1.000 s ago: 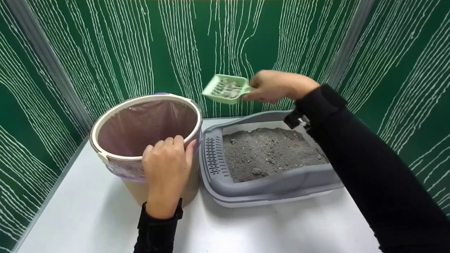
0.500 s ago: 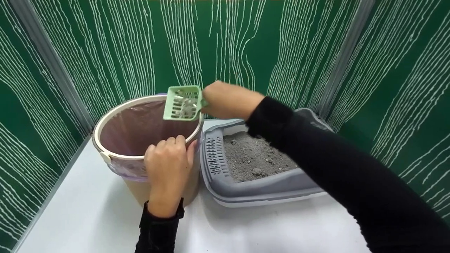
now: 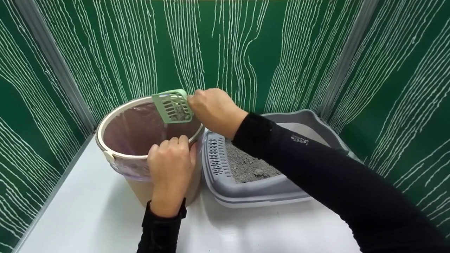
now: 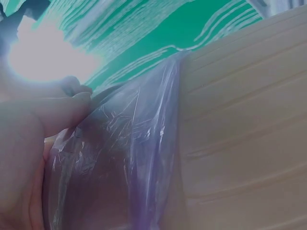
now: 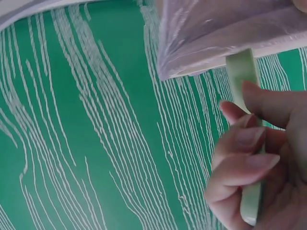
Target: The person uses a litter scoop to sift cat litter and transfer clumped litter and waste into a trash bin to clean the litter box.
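My right hand grips the handle of a light green slotted litter scoop, its head tilted steeply over the bin's mouth. Some grey clumped litter still shows through the slots. In the right wrist view, fingers and thumb curl round the scoop's handle. My left hand holds the near right rim of the beige trash bin, fingers over the edge and thumb outside. A translucent purple liner bag is folded down over the bin's outside, beneath that hand. The bin's bottom inside is hidden.
A grey litter box with grey litter stands just right of the bin, partly covered by my right sleeve. Both stand on a white table. Green panels with white lines rise behind and at the sides.
The scoop has travelled left from above the litter box to over the bin. It has turned from level, carrying clumps, to steeply tipped. My left hand stays on the rim.
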{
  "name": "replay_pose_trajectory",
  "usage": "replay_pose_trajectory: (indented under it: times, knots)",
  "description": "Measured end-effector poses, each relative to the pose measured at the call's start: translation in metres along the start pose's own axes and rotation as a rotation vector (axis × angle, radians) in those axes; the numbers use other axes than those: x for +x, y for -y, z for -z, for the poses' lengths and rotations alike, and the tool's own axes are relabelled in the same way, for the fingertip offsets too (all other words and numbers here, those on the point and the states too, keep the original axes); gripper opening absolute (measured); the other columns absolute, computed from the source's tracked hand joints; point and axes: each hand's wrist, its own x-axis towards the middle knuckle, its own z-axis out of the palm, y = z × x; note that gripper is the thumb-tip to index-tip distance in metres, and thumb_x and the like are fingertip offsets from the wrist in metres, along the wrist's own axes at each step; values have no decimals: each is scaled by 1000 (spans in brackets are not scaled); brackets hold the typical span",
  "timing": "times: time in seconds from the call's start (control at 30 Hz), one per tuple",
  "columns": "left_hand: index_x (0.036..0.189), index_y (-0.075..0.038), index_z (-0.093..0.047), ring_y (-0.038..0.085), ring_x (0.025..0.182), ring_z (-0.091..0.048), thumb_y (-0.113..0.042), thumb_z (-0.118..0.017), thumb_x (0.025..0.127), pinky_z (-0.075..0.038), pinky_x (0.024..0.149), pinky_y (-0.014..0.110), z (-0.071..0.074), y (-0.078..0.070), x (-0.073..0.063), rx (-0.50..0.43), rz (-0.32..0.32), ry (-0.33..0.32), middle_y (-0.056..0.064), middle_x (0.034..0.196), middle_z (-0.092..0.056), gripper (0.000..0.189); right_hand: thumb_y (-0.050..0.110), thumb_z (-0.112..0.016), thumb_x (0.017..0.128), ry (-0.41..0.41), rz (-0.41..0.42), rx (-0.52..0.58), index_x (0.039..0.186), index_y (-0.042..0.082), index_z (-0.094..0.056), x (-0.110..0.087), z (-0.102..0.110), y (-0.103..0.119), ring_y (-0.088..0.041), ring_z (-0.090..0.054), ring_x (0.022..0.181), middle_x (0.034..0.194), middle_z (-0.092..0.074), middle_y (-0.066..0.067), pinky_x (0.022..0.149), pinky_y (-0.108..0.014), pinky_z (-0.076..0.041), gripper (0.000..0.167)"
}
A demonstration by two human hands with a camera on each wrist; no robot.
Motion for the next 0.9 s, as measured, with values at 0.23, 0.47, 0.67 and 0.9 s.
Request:
replay_pose_trajectory:
  times: [0.23, 0.47, 0.67, 0.9]
  knots:
    - [79, -2, -69, 36, 61, -66, -30, -87, 88, -45, 58, 46, -1, 1, -1, 16, -7, -2, 14, 69, -68, 34, 3, -59, 96, -104, 108, -214, 108, 9, -67, -3, -5, 3, -18, -60, 73, 92, -60, -4, 59, -30, -57, 15]
    - [77, -3, -67, 36, 60, -65, -28, -87, 87, -43, 56, 46, -2, 2, -1, 7, -9, -14, 14, 67, -66, 34, 1, -57, 99, -130, 95, -160, 113, 6, -67, -8, -5, -2, -18, -60, 77, 96, -62, -5, 62, -29, -57, 18]
    - [80, -2, -67, 36, 62, -65, -32, -80, 96, -44, 58, 45, -1, 2, -1, -14, 4, 12, 14, 69, -67, 37, 6, -60, 107, -62, -121, 342, 131, 4, -69, -12, -4, -47, -24, -72, 93, 117, -73, -14, 77, -32, -62, 25]
    - [79, -2, -66, 35, 61, -64, -35, -78, 98, -43, 58, 45, 1, 0, 0, -19, 10, 19, 14, 68, -65, 40, 26, -56, 111, 332, -415, 692, 123, -4, -67, -49, -26, -137, -17, -59, 68, 99, -70, -14, 68, -34, -59, 34]
